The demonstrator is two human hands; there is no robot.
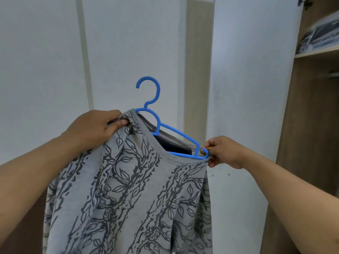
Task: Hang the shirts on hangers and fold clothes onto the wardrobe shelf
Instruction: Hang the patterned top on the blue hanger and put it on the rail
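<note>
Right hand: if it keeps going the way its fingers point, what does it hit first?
The right hand points left, pinching the blue hanger end. Going straight on, it would likely meet the grey sweatshirt neckline first, then the hanger bar; depth is unclear.

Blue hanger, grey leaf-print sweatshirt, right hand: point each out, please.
Blue hanger [149, 89]: head view, on its hook.
Grey leaf-print sweatshirt [128, 195]: head view, on its front panel.
Right hand [222, 152]: head view, on its back.
</note>
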